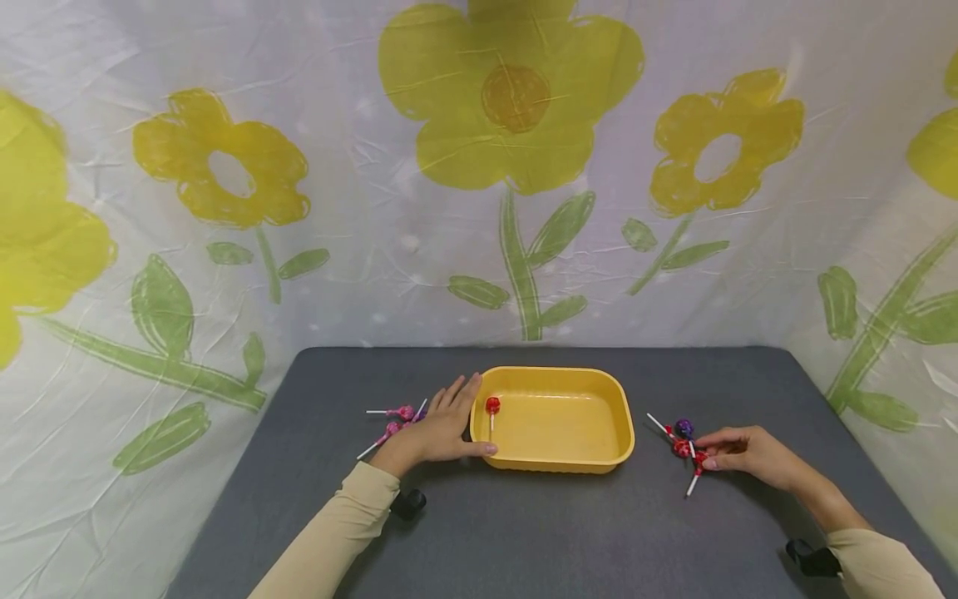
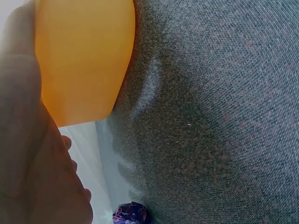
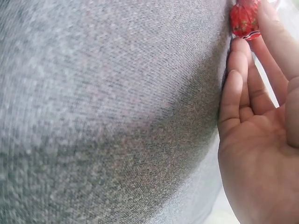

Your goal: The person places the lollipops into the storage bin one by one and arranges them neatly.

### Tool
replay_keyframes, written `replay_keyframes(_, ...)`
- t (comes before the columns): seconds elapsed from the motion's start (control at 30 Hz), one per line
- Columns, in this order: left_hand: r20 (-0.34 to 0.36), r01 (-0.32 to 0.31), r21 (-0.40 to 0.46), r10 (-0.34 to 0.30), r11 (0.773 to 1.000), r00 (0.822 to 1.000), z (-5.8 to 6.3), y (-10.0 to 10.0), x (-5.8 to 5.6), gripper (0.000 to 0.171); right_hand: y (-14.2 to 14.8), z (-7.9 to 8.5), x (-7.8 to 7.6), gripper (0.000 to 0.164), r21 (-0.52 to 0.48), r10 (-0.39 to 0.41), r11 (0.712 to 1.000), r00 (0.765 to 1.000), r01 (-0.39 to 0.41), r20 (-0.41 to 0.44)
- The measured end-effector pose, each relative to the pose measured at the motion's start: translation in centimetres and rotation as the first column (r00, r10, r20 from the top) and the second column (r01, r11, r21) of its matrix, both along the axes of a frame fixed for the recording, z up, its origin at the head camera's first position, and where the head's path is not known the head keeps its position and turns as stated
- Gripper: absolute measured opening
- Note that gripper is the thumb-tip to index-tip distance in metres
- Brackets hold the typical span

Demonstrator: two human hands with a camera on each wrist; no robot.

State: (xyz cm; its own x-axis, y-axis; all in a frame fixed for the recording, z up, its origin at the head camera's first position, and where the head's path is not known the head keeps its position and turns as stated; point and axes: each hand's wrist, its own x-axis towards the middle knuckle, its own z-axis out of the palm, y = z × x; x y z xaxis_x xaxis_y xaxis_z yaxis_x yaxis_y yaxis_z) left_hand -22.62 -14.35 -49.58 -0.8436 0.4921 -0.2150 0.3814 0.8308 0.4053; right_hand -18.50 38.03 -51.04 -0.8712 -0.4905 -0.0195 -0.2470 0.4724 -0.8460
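Observation:
A yellow tray [image 1: 554, 456] sits at the middle of the table, with one red lollipop [image 1: 492, 405] inside at its left. My left hand [image 1: 441, 428] rests on the tray's left end, its fingers extended along the rim and the thumb over the front corner. To the right, my right hand [image 1: 759, 456] pinches a red lollipop [image 3: 245, 21] between thumb and fingertips, low over the table. Beside these fingertips lie another red lollipop [image 1: 681, 448] and a purple lollipop [image 1: 684, 428], their white sticks crossing. How firmly the thumb holds is partly hidden.
Left of the tray, partly behind my left hand, lie pink lollipops [image 1: 405, 413] and a purple lollipop [image 2: 131, 213]. The dark grey table [image 1: 554, 541] ends at a flower-printed cloth [image 1: 359, 249] behind it. Black straps [image 1: 812, 559] sit at both wrists.

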Motion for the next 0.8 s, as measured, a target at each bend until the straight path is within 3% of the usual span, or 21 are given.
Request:
replay_keyframes(0.27,0.013,0.001,0.014,-0.001,1.000,1.000,0.34,0.05,0.24,0.124,0.07,-0.21,-0.18,0.021,0.011,0.016,1.000,0.999,-0.016,-0.040)
replay_keyframes(0.8,0.015,0.003,0.004,-0.003,1.000,1.000,0.70,0.15,0.31,0.124,0.03,-0.15,-0.25,0.022,0.032,0.001,0.999,1.000,0.000,-0.028)
